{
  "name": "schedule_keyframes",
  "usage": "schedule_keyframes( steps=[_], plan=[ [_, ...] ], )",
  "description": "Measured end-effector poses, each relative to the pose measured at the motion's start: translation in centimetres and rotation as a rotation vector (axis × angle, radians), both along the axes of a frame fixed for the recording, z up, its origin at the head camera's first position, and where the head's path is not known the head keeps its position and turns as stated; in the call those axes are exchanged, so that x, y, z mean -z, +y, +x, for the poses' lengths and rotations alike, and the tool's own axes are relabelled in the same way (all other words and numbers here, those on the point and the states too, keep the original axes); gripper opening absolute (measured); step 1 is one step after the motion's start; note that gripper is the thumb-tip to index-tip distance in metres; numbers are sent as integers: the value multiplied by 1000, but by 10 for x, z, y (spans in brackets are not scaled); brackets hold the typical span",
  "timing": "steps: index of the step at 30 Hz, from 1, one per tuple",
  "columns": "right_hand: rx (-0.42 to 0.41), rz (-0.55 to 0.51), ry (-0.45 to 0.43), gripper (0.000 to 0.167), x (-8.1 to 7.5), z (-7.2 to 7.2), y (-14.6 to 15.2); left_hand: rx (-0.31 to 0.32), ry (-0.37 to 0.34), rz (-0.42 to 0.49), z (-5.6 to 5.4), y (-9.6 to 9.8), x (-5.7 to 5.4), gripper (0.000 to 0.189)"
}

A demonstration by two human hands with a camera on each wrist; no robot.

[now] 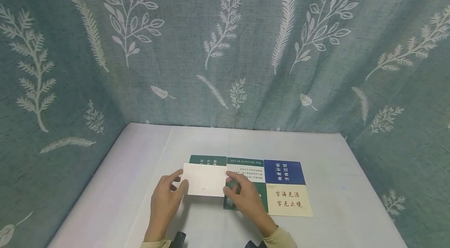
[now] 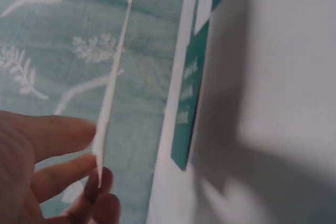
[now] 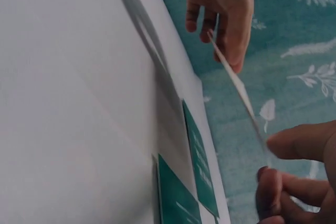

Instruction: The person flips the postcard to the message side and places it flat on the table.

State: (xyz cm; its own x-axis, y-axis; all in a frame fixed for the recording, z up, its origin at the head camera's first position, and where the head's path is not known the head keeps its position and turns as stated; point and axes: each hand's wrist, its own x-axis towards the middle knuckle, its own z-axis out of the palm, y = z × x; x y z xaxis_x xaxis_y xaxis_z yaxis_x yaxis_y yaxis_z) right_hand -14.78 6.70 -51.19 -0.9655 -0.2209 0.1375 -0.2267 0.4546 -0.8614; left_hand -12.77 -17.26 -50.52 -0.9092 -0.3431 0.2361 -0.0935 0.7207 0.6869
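Observation:
A cream-white card [image 1: 204, 179] is held up above the table by both hands, its near-blank face with a small mark toward the head camera. My left hand [image 1: 166, 198] pinches its left end between thumb and fingers. At the opposite end, my right hand [image 1: 248, 198] pinches the right edge. Both wrist views catch the card [image 2: 112, 87] nearly edge-on, raised off the surface. Behind and below it lies a green card [image 1: 211, 159], partly covered from the head view. Another green card [image 1: 261, 191] is partly hidden by my right hand.
Beside these on the white table [image 1: 337, 170] lie a green-and-white printed card [image 1: 251, 168], a blue card [image 1: 284, 172] with white characters and a cream card [image 1: 289, 200] with brown characters, edge to edge. A leaf-patterned teal curtain [image 1: 190, 45] surrounds the table's back and sides.

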Motion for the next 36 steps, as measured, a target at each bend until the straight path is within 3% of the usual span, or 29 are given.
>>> schedule_keyframes(
  steps=[6, 18, 36],
  plan=[
    [-15, 111, -74, 46, 4, 2, -11, 18, -95, -92, 4, -8, 9, 43],
    [17, 272, -68, 46, 6, 1, -18, -16, -126, -253, 2, -3, 20, 44],
    [-5, 318, -90, 41, 9, -3, -18, -33, -144, -273, 1, 2, 27, 43]
  ],
)
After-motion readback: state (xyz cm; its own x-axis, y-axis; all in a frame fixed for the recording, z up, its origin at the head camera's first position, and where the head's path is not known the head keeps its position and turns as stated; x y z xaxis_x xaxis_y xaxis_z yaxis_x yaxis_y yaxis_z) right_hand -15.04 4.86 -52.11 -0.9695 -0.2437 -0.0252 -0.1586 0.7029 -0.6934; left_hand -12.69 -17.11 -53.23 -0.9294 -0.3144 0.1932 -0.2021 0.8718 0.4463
